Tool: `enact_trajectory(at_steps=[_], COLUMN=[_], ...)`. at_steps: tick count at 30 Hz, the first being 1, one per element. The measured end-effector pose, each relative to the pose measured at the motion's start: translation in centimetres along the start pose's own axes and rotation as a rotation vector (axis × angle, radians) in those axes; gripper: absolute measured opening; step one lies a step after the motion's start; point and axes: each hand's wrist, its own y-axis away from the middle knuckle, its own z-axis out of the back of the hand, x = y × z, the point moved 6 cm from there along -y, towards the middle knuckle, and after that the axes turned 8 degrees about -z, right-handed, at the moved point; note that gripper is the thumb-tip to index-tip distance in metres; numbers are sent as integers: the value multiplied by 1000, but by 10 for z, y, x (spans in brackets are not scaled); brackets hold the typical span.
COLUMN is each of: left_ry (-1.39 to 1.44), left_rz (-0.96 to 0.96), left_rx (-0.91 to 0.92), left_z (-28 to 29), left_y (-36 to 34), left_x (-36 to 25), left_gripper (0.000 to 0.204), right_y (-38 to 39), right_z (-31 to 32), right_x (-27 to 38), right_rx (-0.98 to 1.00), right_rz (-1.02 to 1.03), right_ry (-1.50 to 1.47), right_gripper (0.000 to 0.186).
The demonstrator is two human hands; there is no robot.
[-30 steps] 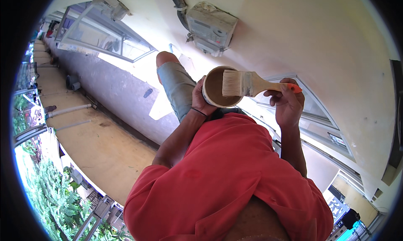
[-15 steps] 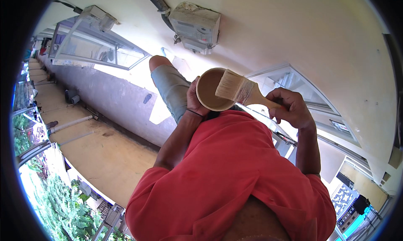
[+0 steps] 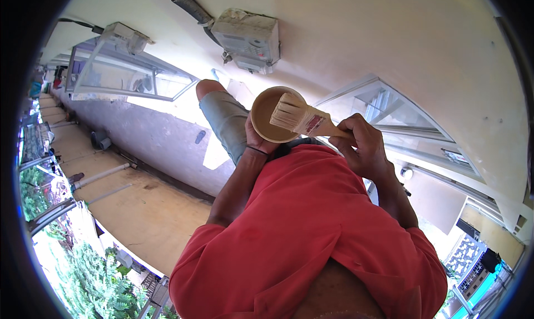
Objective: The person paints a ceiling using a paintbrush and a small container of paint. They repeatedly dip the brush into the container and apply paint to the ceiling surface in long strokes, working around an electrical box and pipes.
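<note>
Okay, progress first: tub (image 3: 263, 110) is open and up at waist height in front of my red shirt (image 3: 289, 224), cupped in my left hand (image 3: 257, 136); those fingers wrap its outer side, some hidden behind it. Brush (image 3: 300, 119) is in my right hand (image 3: 360, 146), thumb and curled fingers pinching the wooden handle (image 3: 336, 131). So both things are picked up and brought together, bristles (image 3: 285, 110) overlapping the tub's mouth. Can't tell if the tips touch the inside or just hang over it. No brush contact with the wall (image 3: 361, 30) yet, so any spreading looks left to do, my read only. How much of the wall is coated: can't tell. Same for what's in the tub, no clear liquid level.

Materials: tub round, tan inside, thin pale rim, probably plastic. Brush flat and wide, bristles pale, clumped into uneven tufts; whitish band with a reddish patch, then bare wood narrowing into my grip. Wall smooth, cream, a few dark specks. Meter box (image 3: 247, 38) on it is boxy, grey-white, grimy on top, ribbed grey conduit (image 3: 192, 8) beside it. Right window (image 3: 384, 108): flat glass, pale straight frame bent by the lens.
</note>
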Motion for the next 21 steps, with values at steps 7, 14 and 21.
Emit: enact_trajectory(at_steps=[7, 14, 21], left_ry=[-92, -2, -41], left_rz=[-24, 0, -89], left_rx=[-181, -35, 106], left_z=[42, -15, -23], left_y=[-10, -3, 11], left_x=[-5, 6, -4], left_gripper=[79, 75, 72], right_y=[8, 6, -25], right_z=[-14, -18, -53], right_x=[-12, -57, -96], right_rx=[-11, -204, -288], right_rz=[-80, -247, -190], right_ry=[-170, -71, -110], right_gripper=[21, 26, 22])
